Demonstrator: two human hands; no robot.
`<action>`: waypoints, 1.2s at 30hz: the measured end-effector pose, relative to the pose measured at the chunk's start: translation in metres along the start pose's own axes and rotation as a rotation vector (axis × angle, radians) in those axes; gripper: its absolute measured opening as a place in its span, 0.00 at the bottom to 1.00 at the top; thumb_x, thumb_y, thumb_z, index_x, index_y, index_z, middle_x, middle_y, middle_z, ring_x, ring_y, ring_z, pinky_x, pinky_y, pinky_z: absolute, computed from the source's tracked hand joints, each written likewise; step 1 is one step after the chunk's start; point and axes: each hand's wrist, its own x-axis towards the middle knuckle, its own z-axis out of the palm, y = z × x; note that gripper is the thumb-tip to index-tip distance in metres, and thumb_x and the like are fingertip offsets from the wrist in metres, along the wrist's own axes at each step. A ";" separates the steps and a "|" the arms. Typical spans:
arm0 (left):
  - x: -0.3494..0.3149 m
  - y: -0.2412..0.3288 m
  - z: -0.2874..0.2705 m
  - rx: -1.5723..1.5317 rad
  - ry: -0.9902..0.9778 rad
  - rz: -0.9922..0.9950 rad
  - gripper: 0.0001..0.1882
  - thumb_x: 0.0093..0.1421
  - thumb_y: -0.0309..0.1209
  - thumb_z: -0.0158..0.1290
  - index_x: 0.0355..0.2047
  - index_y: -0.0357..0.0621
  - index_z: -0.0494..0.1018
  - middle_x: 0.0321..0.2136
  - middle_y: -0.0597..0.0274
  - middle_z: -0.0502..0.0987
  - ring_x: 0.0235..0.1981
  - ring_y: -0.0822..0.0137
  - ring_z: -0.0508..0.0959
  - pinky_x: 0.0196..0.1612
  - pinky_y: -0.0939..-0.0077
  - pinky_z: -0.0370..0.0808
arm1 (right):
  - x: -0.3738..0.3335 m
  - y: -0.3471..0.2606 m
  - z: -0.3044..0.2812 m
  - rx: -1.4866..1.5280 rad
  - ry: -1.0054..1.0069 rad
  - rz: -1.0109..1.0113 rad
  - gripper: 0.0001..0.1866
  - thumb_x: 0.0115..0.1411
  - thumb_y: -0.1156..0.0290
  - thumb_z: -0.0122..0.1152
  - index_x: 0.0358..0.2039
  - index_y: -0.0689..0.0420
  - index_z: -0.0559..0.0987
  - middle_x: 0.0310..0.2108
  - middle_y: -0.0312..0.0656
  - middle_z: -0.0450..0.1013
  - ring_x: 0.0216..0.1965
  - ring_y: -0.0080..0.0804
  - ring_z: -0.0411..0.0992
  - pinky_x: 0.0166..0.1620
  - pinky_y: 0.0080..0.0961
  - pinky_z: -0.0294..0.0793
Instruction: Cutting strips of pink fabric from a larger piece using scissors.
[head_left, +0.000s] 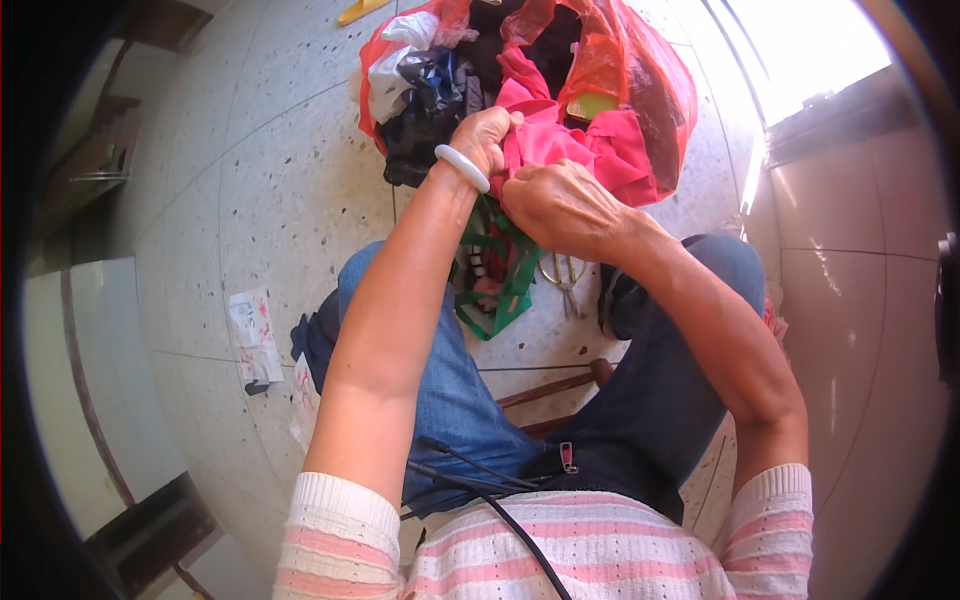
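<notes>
1. Left hand point(487, 135) closed in a fist, grip clamped on bunched pink cloth point(560, 140); white bangle point(461, 167) on the wrist.
2. Right hand point(560, 205) just right of and nearer than the left, fingers curled under, grip shut on the same pink cloth at its near edge. Hands almost touching.
3. Pink cloth held above the floor, trailing far and right into a red plastic bag point(650, 90).
4. Bag open on the speckled floor point(280, 200), stuffed with dark and white fabric at its left side.
5. Green strapping point(500, 290) hanging below the hands, between the knees.
6. Scissors point(566, 275) flat on the floor, just right of the green straps.
7. Blue jeans point(660, 400) on both legs; wooden stool edge point(560, 385) between the thighs.
8. Paper scrap point(252, 335) on the floor, well left.
</notes>
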 end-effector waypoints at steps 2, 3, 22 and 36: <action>0.004 0.001 -0.006 0.062 0.096 0.077 0.08 0.63 0.28 0.49 0.38 0.35 0.72 0.36 0.53 0.78 0.34 0.59 0.79 0.45 0.59 0.78 | 0.003 -0.008 -0.001 0.031 0.037 -0.015 0.05 0.49 0.73 0.55 0.19 0.60 0.72 0.20 0.50 0.69 0.23 0.48 0.71 0.26 0.41 0.67; 0.003 0.003 -0.006 0.059 0.093 0.080 0.08 0.63 0.28 0.49 0.38 0.35 0.72 0.36 0.53 0.78 0.34 0.59 0.79 0.45 0.59 0.78 | 0.002 -0.009 -0.002 0.055 0.073 -0.005 0.06 0.48 0.72 0.57 0.19 0.61 0.73 0.19 0.51 0.71 0.23 0.49 0.72 0.26 0.41 0.69; -0.056 0.014 -0.010 0.121 -0.440 0.289 0.16 0.66 0.37 0.48 0.41 0.33 0.72 0.37 0.58 0.76 0.39 0.69 0.76 0.45 0.76 0.74 | 0.003 -0.002 -0.020 0.167 0.504 0.171 0.12 0.49 0.78 0.62 0.36 0.57 0.76 0.32 0.46 0.71 0.31 0.41 0.73 0.34 0.33 0.72; -0.087 0.003 -0.012 0.609 -0.447 0.737 0.11 0.58 0.28 0.59 0.40 0.37 0.75 0.33 0.67 0.78 0.31 0.81 0.75 0.34 0.87 0.72 | 0.000 0.014 -0.027 0.153 0.651 0.260 0.04 0.50 0.78 0.60 0.28 0.60 0.75 0.28 0.47 0.71 0.29 0.44 0.73 0.31 0.34 0.72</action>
